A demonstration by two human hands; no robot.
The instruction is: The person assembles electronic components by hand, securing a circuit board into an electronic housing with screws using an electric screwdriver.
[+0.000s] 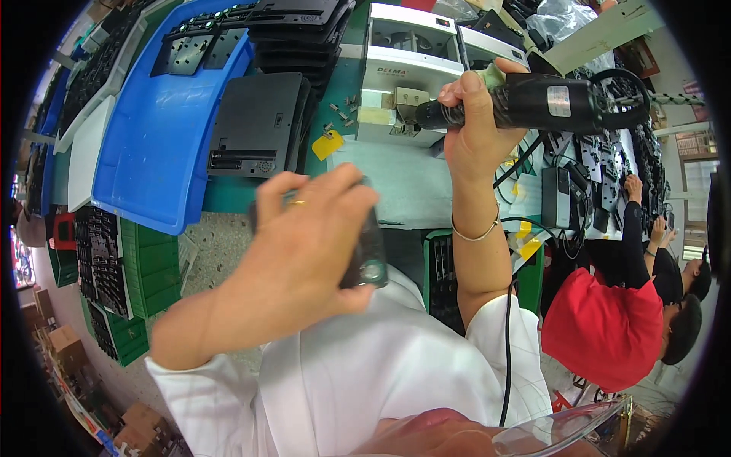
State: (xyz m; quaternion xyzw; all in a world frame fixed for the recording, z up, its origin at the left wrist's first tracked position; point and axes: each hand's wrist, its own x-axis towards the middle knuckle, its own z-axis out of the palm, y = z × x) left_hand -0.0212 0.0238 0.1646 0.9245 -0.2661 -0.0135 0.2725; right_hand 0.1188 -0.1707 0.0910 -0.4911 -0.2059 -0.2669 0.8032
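Single view: head-worn fisheye, left one of the pair, picture upright. Lens looks steeply down and forward from above the wearer's white shirt (358, 358), which fills the lower middle at close range. Of the hands, left hand (316, 232) appears nearer the lens than right hand (481, 126). Tabletop (231, 195) lies beyond, across the upper part. Wide field reaches floor (221, 240) at left, co-worker's red top (605, 327) at right.

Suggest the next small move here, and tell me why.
Probably set the dark part down on the pale sheet: the left hand holds it in front of the white shirt, while the right hand holds the black tool sideways.
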